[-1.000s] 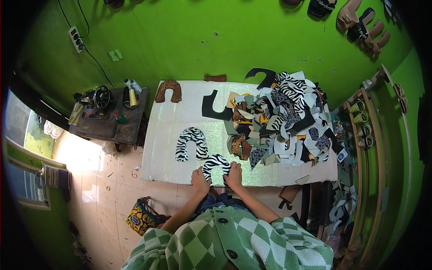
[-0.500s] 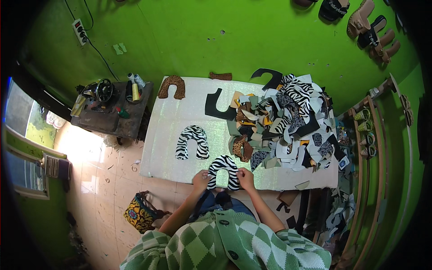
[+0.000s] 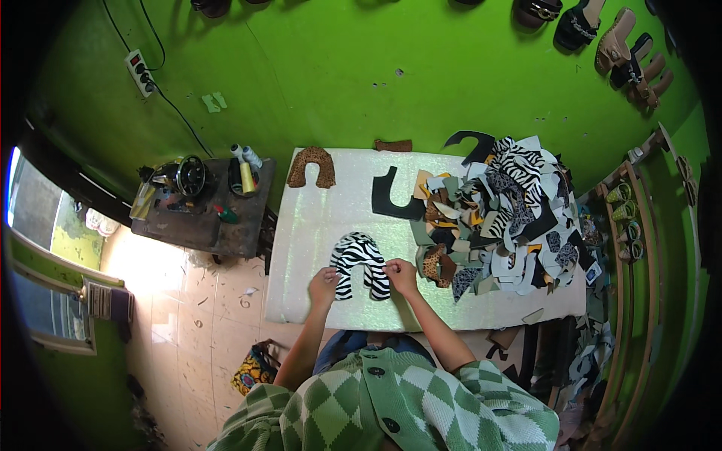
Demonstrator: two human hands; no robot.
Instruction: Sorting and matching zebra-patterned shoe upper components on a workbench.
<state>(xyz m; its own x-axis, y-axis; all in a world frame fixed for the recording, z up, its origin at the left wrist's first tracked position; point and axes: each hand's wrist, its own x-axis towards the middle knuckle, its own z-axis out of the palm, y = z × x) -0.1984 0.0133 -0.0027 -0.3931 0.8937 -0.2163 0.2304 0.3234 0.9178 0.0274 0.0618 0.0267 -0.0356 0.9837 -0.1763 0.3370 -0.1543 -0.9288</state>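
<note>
A U-shaped zebra-print piece [image 3: 362, 254] lies curve-side away from me on the white-covered table [image 3: 301, 225], near its front edge. My left hand [image 3: 323, 284] pinches its left leg, and my right hand [image 3: 402, 276] pinches the right leg at its outer edge. Another zebra-print piece of the same shape seems to be underneath, mostly covered. At the far left of the table is a brown leopard-print U-shaped piece [image 3: 312, 165]. A black cut-out piece [image 3: 392, 197] rests beyond my right hand.
A large heap of material scraps [image 3: 508, 225] covers the table's right side. A rolled brown leopard-print piece [image 3: 393, 145] lies at the back edge. On the left, a dark sewing-machine table [image 3: 214, 225] carries thread cones [image 3: 246, 177]. Sandals [image 3: 613, 41] hang on the green wall; a wooden rack [image 3: 624, 301] stands right.
Both hands have carried the held zebra-print piece away from the table's front edge and onto the other zebra-print piece. The whole view has shifted slightly.
</note>
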